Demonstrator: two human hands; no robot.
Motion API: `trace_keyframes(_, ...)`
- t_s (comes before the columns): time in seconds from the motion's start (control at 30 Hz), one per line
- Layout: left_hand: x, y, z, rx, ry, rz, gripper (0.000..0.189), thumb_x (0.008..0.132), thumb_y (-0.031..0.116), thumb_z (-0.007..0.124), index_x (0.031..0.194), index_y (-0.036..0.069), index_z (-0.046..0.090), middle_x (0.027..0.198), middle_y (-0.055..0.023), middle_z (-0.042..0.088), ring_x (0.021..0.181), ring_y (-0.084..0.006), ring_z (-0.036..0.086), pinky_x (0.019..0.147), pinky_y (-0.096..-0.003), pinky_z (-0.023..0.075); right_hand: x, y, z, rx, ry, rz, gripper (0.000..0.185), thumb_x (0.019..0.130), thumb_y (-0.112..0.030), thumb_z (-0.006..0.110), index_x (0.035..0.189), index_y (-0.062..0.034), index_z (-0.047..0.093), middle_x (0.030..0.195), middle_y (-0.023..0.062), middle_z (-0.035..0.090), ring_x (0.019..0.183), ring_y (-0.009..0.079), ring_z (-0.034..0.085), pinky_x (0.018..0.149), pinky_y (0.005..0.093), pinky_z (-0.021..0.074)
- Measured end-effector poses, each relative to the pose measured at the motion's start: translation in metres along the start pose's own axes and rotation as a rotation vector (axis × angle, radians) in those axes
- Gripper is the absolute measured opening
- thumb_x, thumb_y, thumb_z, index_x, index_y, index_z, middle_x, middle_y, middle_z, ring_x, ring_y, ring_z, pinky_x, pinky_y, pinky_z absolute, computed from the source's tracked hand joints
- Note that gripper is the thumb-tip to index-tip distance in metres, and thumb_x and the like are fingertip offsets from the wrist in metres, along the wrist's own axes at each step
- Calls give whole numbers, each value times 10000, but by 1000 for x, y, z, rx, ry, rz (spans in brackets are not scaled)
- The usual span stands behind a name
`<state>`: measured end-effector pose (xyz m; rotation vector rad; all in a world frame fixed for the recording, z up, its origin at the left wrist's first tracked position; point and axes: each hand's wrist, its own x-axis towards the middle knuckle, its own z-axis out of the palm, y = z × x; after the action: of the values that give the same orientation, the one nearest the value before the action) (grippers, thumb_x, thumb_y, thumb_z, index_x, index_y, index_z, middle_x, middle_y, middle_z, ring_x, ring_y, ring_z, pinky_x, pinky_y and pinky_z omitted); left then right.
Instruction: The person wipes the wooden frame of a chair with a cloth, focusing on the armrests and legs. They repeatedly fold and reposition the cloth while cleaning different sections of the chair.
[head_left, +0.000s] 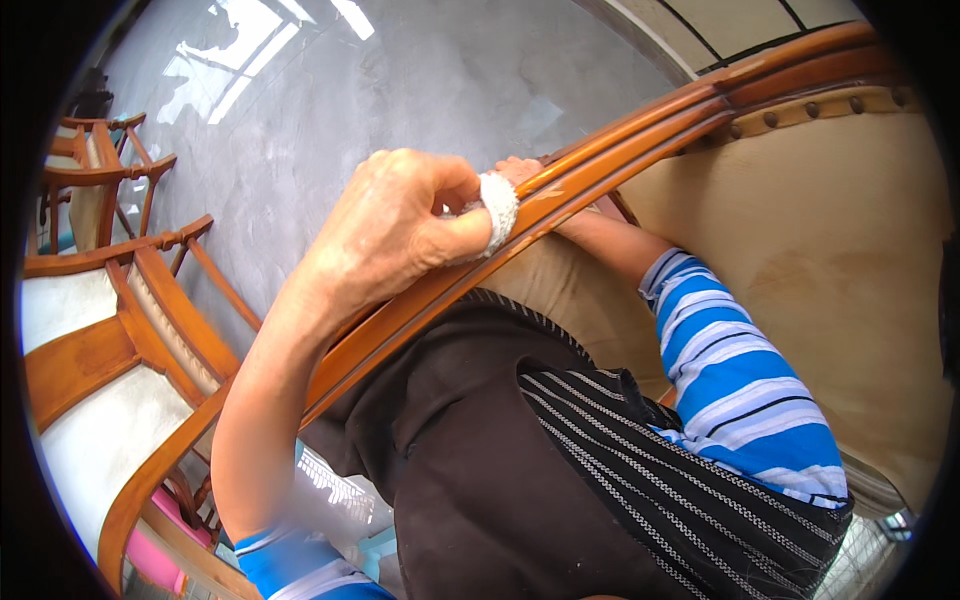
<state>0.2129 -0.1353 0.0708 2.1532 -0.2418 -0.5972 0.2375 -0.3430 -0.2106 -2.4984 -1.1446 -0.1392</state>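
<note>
My left hand (382, 214) pinches a folded white cloth pad (499, 214) between thumb and fingers. The pad rests against the grooved wooden rail (630, 161) of an upholstered chair, which slants across the view in front of me. Pale scuffed or bare spots show in the rail's orange-brown finish near the pad. My right hand (517, 169) is on the far side of the rail, its forearm passing beneath it. Only part of that hand shows, and its grip is hidden. Beige upholstery (810, 225) with round studs along its edge spreads to the right.
Wooden chairs (180, 300) with pale upholstered panels stand close on my left, one with another (105, 169) behind it. Something pink (161, 547) lies low at the lower left. Beyond the rail is a grey, shiny floor (337, 97). My dark apron (480, 450) hangs near the rail.
</note>
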Motion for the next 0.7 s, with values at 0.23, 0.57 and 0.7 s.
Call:
trace_keyframes(0.23, 39, 24, 11, -48, -41, 105, 338, 788, 270, 662, 801, -67, 692, 692, -201, 671, 613, -273, 653, 646, -371, 523, 2, 0, 1, 13, 66, 168, 228, 837, -284, 634, 904, -66, 626, 779, 88, 579, 745, 258, 568, 669, 385, 468)
trace_keyframes(0.57, 106, 79, 37, 87, 59, 315, 322, 808, 241, 637, 829, -76, 695, 698, -184, 664, 640, -217, 643, 634, -347, 519, 18, -2, 22, 30, 159, 369, 242, 841, -301, 625, 905, -69, 598, 793, 98, 574, 768, 268, 561, 699, 399, 459)
trace_keyframes(0.7, 118, 91, 50, -4, 134, 335, 330, 808, 249, 641, 842, -75, 701, 722, -172, 680, 656, -214, 650, 650, -355, 523, 25, 0, 29, 30, 186, 396, 248, 842, -308, 621, 906, -71, 587, 798, 102, 571, 777, 272, 558, 711, 404, 455)
